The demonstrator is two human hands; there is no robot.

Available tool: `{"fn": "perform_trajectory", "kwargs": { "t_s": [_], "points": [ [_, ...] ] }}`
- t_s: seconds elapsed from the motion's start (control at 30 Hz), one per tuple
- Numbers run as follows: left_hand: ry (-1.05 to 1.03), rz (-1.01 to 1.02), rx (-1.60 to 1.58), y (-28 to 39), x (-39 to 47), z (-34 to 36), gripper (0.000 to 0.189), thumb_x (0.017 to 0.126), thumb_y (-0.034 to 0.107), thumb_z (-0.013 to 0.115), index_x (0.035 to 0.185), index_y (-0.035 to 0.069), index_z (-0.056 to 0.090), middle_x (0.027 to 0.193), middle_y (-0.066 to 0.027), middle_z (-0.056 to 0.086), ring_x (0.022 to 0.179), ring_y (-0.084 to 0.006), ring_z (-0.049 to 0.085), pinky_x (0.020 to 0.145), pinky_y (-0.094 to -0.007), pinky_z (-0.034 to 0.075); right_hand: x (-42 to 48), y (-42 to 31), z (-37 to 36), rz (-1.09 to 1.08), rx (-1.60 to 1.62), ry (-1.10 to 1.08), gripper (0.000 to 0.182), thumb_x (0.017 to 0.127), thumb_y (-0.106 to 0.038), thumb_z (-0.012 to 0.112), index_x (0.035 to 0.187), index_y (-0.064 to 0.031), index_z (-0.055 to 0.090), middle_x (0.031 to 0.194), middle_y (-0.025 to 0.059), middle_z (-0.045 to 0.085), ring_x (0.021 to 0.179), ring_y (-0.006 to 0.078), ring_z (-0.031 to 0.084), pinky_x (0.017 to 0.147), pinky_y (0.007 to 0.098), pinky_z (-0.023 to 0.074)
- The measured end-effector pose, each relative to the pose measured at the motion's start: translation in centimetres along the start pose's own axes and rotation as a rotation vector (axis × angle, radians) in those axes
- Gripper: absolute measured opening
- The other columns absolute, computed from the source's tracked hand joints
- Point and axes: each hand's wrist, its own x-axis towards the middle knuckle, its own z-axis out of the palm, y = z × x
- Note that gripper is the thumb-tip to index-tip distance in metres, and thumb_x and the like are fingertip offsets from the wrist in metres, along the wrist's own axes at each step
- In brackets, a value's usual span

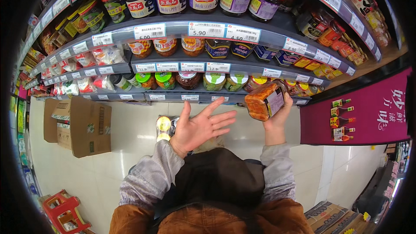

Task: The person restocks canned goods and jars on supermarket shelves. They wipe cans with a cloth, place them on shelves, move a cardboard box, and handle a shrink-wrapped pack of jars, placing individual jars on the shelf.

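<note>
My right hand [280, 113] grips a square glass jar [267, 100] of orange-red preserved food, tilted, in front of the lower shelf. My left hand [203, 124] is held palm up with its fingers spread and holds nothing. Below and behind it, a plastic-wrapped pack of jars with yellow lids [163, 123] rests on the floor, partly hidden by the hand and forearm. On the bottom shelf facing me stand green-lidded jars [165, 80], pale-lidded jars [214, 81] and a dark red jar [188, 80].
Shelf edges [208, 32] with price tags curve across the front. An opened cardboard box [92, 126] stands on the floor at left, a red plastic stool [65, 213] at lower left. A purple panel [356, 110] is at right, with stacked cartons [330, 217] at lower right.
</note>
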Motion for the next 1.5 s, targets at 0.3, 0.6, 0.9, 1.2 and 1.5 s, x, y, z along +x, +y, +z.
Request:
{"fn": "perform_trajectory", "kwargs": {
  "t_s": [0.3,0.6,0.9,1.2,1.5],
  "points": [
    [0.392,-0.374,1.319,-1.5,-2.0,-5.2,0.064,0.094,0.047,0.044,0.143,0.008,0.029,0.141,-0.0192,0.039,0.129,-0.0325,0.039,0.104,-0.0443,0.032,-0.9,-0.1,-4.5,-0.020,-0.052,-0.087,0.044,0.086,-0.036,0.050,0.116,-0.0049,0.055,0.115,0.0083,0.060,0.106,0.0224,0.057,0.093,0.0372,0.0447],
    [0.587,-0.179,2.162,-12.6,-4.4,-10.3,0.071,0.081,0.021,0.064,0.144,0.016,0.030,0.130,-0.0324,0.040,0.112,-0.0461,0.047,0.093,-0.0456,0.041,-2.0,1.3,-8.7,0.002,-0.175,-0.058,0.048,0.086,-0.031,0.051,0.121,0.0013,0.052,0.118,0.0109,0.059,0.110,0.0218,0.056,0.097,0.0352,0.0416],
    [0.286,-0.170,1.829,-8.3,-3.9,-14.0,0.036,0.082,0.010,0.064,0.118,0.004,0.059,0.103,-0.0204,0.060,0.093,-0.0369,0.060,0.079,-0.0399,0.049,-2.7,0.0,-11.0,-0.028,-0.188,-0.024,0.043,0.086,-0.032,0.051,0.116,-0.0006,0.056,0.112,0.0083,0.062,0.104,0.0195,0.058,0.093,0.0337,0.0436],
    [0.484,-0.265,1.625,-3.9,-3.1,-11.7,0.016,0.087,0.011,0.062,0.096,-0.002,0.062,0.090,-0.0095,0.062,0.080,-0.0175,0.060,0.068,-0.0311,0.049,-2.9,-0.5,-10.8,0.025,-0.171,0.002,0.055,0.080,-0.032,0.057,0.121,0.0032,0.051,0.111,0.0105,0.061,0.102,0.0202,0.058,0.092,0.0324,0.0429],
    [0.570,-0.127,1.204,-2.0,-2.6,-10.4,0.022,0.097,0.024,0.051,0.088,0.004,0.054,0.082,0.0034,0.055,0.083,-0.0039,0.047,0.076,-0.0197,0.040,-2.9,1.1,-7.4,0.077,-0.228,-0.136,0.062,0.075,-0.033,0.060,0.120,0.0072,0.050,0.109,0.0129,0.061,0.100,0.0198,0.059,0.090,0.0310,0.0443]
  ]
}}
